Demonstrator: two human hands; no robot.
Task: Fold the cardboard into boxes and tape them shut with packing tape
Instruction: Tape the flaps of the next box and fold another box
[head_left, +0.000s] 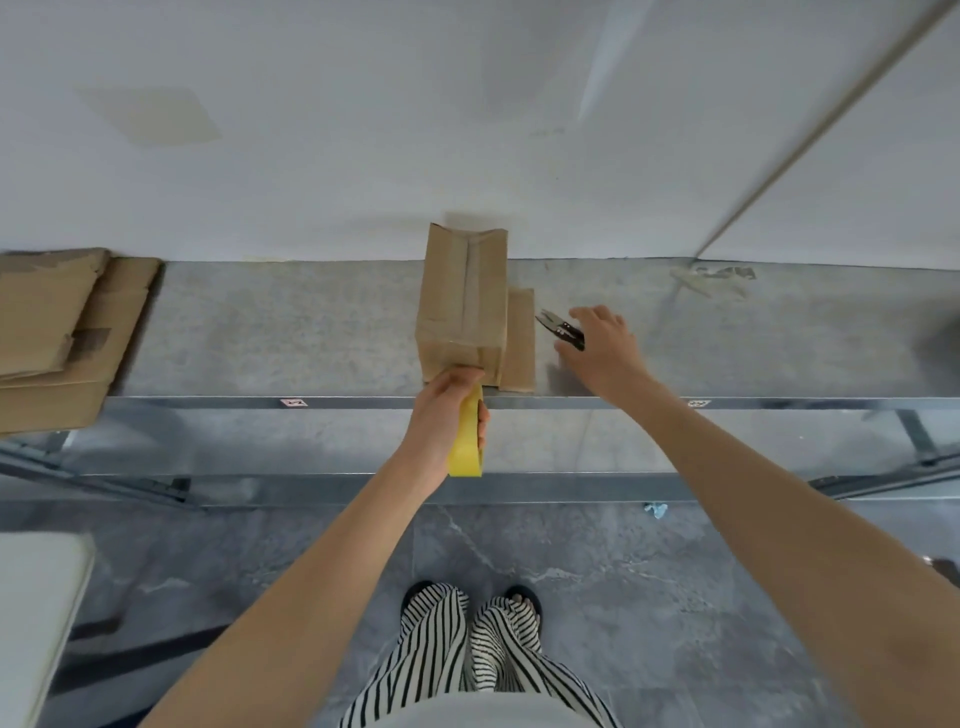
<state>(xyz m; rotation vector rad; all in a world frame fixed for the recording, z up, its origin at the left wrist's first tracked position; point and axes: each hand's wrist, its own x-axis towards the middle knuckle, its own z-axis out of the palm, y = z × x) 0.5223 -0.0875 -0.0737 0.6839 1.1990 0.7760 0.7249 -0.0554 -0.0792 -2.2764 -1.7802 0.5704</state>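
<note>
- Left hand (447, 410) is gripping the yellow tape roll (466, 447), fingers curled round its rim, at the near end of the box (462, 301)
- Right hand (605, 345) is hovering over the small black snips (558, 327) just right of the box; the handle is disappearing under the palm, so whether the fingers are grasping it cannot be told
- Box is lying lengthwise on the metal table (260, 332), far end towards the wall, with a tape strip (470, 291) running along its top seam; a narrow cardboard piece (521, 338) is lying flat against the box's right side
- Flat cardboard stack (57, 332) is lying well to the left of the box
- Handling judgement: the box is looking light, hollow and thin-walled, so it is likely to slide or dent under a hard pull on the tape; it is best steadied by pressing flat on the top panel beside the seam, or by holding the corners, where the board is stiffest
- Tape judgement: slack film is likely to cling to itself, so holding it taut between roll and box for the cut is advisable
</note>
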